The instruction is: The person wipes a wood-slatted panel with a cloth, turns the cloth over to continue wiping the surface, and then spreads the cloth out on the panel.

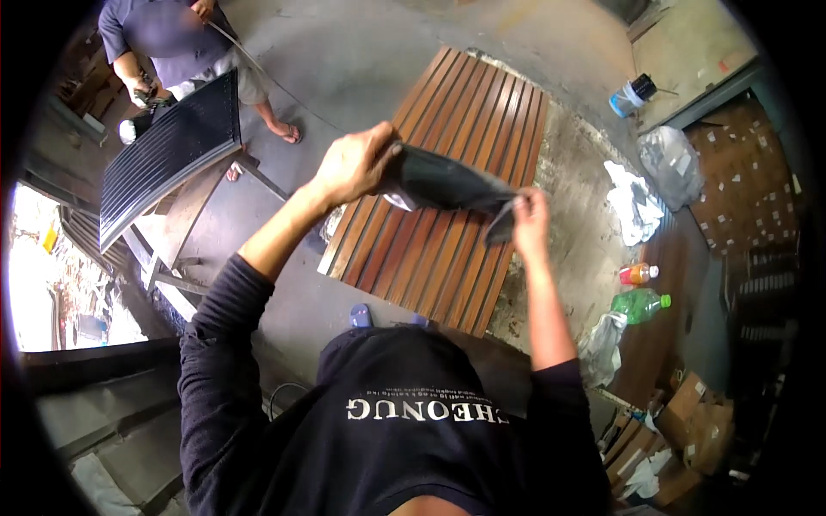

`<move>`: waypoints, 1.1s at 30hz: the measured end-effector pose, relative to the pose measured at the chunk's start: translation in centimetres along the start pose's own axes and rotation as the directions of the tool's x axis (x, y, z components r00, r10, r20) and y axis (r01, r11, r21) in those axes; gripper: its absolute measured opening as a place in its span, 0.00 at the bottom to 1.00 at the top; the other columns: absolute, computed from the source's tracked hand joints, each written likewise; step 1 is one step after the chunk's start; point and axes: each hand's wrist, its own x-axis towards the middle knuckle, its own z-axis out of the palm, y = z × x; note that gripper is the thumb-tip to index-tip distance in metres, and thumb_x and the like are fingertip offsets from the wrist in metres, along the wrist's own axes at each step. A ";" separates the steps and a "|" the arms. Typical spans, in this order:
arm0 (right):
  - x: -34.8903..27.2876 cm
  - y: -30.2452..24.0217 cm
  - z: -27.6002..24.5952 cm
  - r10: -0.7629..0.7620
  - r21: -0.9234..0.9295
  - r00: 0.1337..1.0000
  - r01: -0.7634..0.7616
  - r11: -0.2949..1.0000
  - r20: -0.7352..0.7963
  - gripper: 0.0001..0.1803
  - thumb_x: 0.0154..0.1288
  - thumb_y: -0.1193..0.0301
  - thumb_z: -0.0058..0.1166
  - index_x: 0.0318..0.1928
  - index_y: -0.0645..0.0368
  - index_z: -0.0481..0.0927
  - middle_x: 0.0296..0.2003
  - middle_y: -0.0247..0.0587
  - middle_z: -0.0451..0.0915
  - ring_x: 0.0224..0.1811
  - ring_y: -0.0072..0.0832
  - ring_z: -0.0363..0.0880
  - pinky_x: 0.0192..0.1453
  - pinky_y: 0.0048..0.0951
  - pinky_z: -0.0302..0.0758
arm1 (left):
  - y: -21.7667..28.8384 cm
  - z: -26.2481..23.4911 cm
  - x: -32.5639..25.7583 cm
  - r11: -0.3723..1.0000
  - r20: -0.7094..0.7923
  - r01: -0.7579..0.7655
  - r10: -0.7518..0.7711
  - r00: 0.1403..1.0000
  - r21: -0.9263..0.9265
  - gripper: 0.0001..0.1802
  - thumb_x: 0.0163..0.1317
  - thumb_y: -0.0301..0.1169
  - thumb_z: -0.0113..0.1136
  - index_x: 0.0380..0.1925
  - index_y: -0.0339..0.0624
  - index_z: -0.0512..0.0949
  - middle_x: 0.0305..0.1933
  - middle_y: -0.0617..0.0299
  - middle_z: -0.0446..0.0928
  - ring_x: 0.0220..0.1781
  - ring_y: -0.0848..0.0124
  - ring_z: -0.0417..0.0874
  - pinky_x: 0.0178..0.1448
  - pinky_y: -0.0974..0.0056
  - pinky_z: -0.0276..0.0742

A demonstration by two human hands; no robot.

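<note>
Both my hands are raised over a brown slatted wooden panel (413, 258). Stretched between them is a dark grey flexible sheet (452, 182), sagging and folded at its right end; whether it is cloth or abrasive sheet I cannot tell. My left hand (357, 162) is closed round the sheet's left end, with a small pale patch showing below it. At the other end, my right hand (530, 219) pinches the sheet between thumb and fingers. The sheet hides part of the panel's middle.
At the far left a person (181, 43) holds a tool by a black ribbed panel (172, 155) on a stand. Along the right lie a white cloth (632, 205), an orange bottle (637, 273), a green bottle (638, 305), a plastic bag (671, 165) and a blue-black container (632, 95).
</note>
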 end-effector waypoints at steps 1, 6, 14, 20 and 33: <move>2.4 -0.6 -1.9 0.040 0.221 0.999 -0.033 0.975 -0.029 0.07 0.64 0.72 0.48 0.42 0.60 0.70 0.33 0.39 0.74 0.38 0.25 0.72 0.44 0.26 0.68 | 0.4 -1.1 1.5 0.999 -0.021 -0.039 0.039 0.999 0.029 0.13 0.63 0.39 0.49 0.37 0.40 0.70 0.32 0.45 0.76 0.37 0.49 0.79 0.40 0.52 0.73; 8.6 -12.9 -7.5 -0.429 -0.196 0.902 0.413 0.889 -0.046 0.22 0.59 0.58 0.58 0.44 0.60 0.69 0.34 0.43 0.76 0.37 0.34 0.76 0.42 0.29 0.71 | 3.8 -7.6 5.6 0.958 -0.159 -0.226 0.254 0.954 0.174 0.33 0.41 0.54 0.69 0.37 0.39 0.72 0.29 0.51 0.77 0.33 0.53 0.80 0.38 0.56 0.74; 9.2 -17.9 -11.9 -0.195 -0.558 0.919 0.366 0.745 0.342 0.14 0.45 0.69 0.62 0.33 0.60 0.76 0.29 0.43 0.75 0.34 0.40 0.77 0.38 0.35 0.71 | 3.3 -13.0 5.2 0.952 -0.131 -0.201 0.235 0.963 0.230 0.12 0.46 0.28 0.61 0.33 0.36 0.75 0.30 0.52 0.74 0.34 0.55 0.78 0.39 0.60 0.72; 7.0 -16.0 -13.6 -0.043 -0.284 0.935 0.150 0.947 0.352 0.10 0.52 0.78 0.54 0.38 0.60 0.74 0.26 0.36 0.76 0.32 0.24 0.75 0.38 0.25 0.69 | 3.6 -13.7 2.2 0.998 -0.021 0.065 -0.065 0.998 -0.010 0.11 0.46 0.29 0.65 0.28 0.36 0.77 0.19 0.55 0.75 0.22 0.66 0.76 0.32 0.62 0.72; 10.2 -11.2 -13.8 0.076 -0.264 0.861 0.069 0.962 0.504 0.08 0.56 0.72 0.57 0.36 0.60 0.76 0.29 0.25 0.75 0.33 0.14 0.70 0.38 0.19 0.67 | -4.1 -11.4 2.5 0.925 0.322 0.288 -0.202 0.925 -0.248 0.09 0.52 0.29 0.57 0.33 0.37 0.76 0.20 0.70 0.70 0.20 0.82 0.68 0.21 0.74 0.65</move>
